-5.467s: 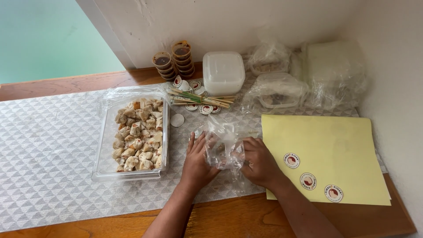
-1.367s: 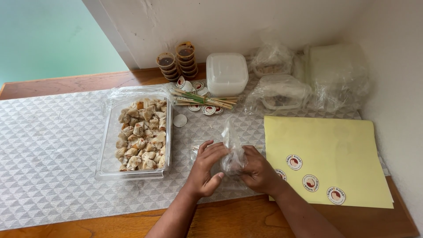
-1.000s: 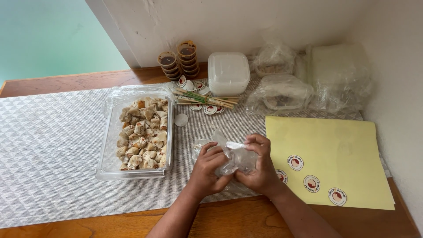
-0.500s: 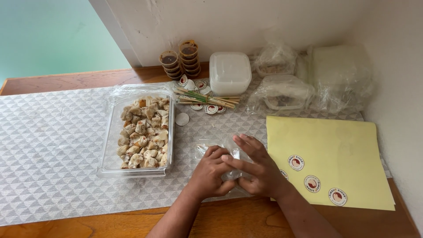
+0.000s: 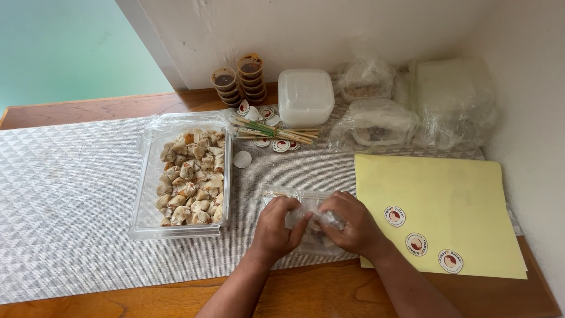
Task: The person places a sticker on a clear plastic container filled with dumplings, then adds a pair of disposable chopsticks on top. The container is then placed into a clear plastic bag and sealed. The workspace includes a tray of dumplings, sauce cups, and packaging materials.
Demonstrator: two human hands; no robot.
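My left hand (image 5: 276, 228) and my right hand (image 5: 350, 224) meet over a small clear plastic bag (image 5: 312, 219) on the grey patterned mat (image 5: 70, 200), both gripping its crumpled film. The bag lies flat beneath my fingers, and dark contents show through it, partly hidden. To the left stands a clear rectangular tray of dumplings (image 5: 187, 176). On the right, close to my right hand, lies a yellow sheet (image 5: 441, 200) with three round stickers (image 5: 416, 244).
At the back stand stacked small sauce cups (image 5: 240, 85), a lidded white plastic box (image 5: 305, 97), wooden skewers with loose round stickers (image 5: 273, 131), and several clear bagged containers (image 5: 376, 121). A white wall closes the right side; the wooden table edge (image 5: 147, 300) runs along the front.
My hands lifted the plastic bag off the mat and worked it in the air, then brought it back down. Both hands now press and grip it close together.
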